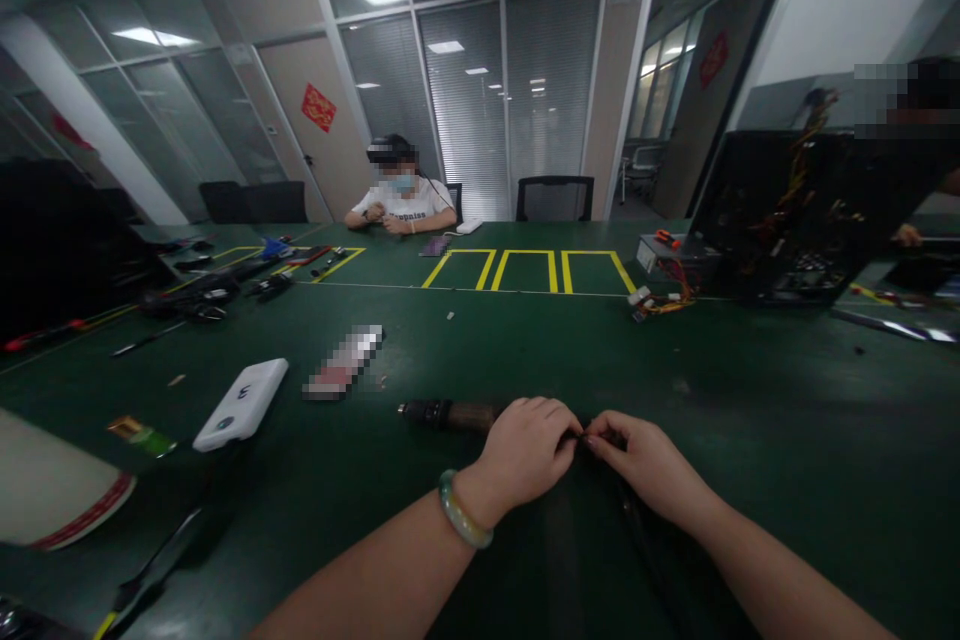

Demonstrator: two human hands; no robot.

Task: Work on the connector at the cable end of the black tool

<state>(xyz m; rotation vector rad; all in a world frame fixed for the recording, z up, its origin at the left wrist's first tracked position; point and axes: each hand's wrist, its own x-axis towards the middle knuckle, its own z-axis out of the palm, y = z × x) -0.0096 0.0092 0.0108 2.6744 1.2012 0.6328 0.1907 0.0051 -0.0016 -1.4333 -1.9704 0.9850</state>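
Observation:
A dark cylindrical tool (471, 417) with a ribbed, chuck-like tip lies across the table, its tip to the left; its exact kind is unclear. Over its body curls my left hand (529, 445), closed on it and hiding much of it, a jade-like bangle at the wrist. My right hand (645, 460) is at the tool's right end, thumb and fingers pinched against my left fingertips. Whatever sits in that pinch is small, dark and mostly covered. Below my right hand a black cord (637, 530) runs down toward me.
Left of the tool lie a blurred-out flat object (345, 363), a white device (241, 404) and a small green-and-gold item (142, 436). A pale cup-like container (56, 485) stands at the left edge. Across the table sits a person (405, 195). A black computer case (780, 220) stands right.

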